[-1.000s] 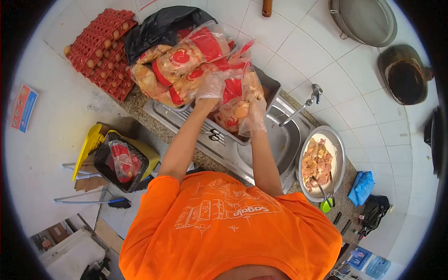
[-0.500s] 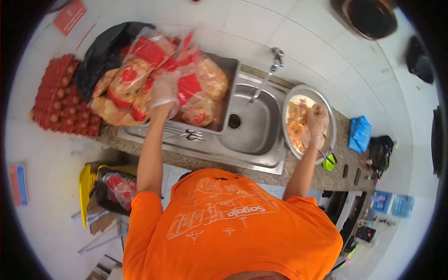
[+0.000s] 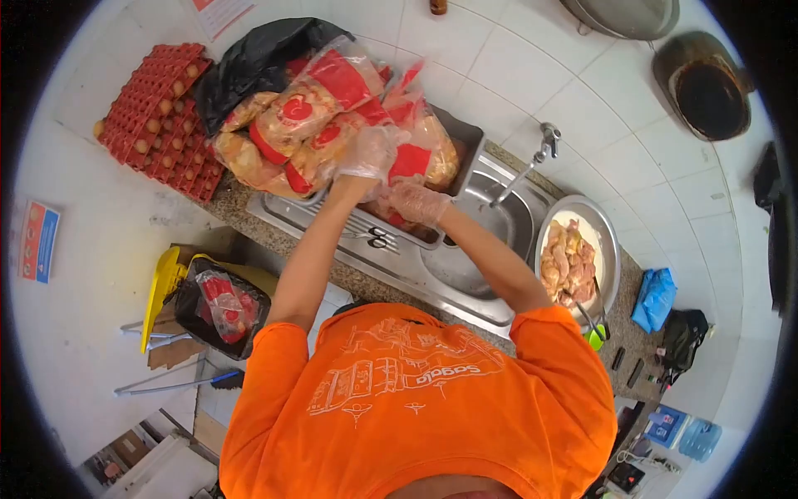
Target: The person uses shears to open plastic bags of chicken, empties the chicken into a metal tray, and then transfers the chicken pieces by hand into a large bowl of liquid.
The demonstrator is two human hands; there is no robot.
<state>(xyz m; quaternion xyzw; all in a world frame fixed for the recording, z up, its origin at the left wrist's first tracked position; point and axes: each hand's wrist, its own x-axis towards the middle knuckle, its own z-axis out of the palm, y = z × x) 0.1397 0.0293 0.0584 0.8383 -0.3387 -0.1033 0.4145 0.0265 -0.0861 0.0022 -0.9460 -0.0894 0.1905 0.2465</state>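
In a clear plastic glove, my left hand [image 3: 368,158] is closed on a plastic bag of raw chicken in the grey tray [image 3: 470,150]. My right hand [image 3: 418,202], gloved too, is at the tray's near side just beside it. Its fingers are bent against the bagged meat, and what they grip is hidden. More clear bags of chicken [image 3: 295,112] with red labels are heaped around both hands. Right of the sink, a metal bowl [image 3: 613,241] holds raw chicken pieces [image 3: 568,262] in a pale liquid, with a utensil handle at its near edge.
The steel sink [image 3: 519,237] lies between tray and bowl, under a tap [image 3: 546,145]. Scissors [image 3: 382,239] rest on the drainboard. Red egg trays [image 3: 158,116] and a black bag [image 3: 249,62] stand left. A yellow-lidded bin [image 3: 162,291] is below; a blue bag [image 3: 655,299] lies right.
My right hand has left the metal bowl and moved left across the sink to the bagged chicken beside my left hand. My left hand stays at the bags. The camera view has shifted.
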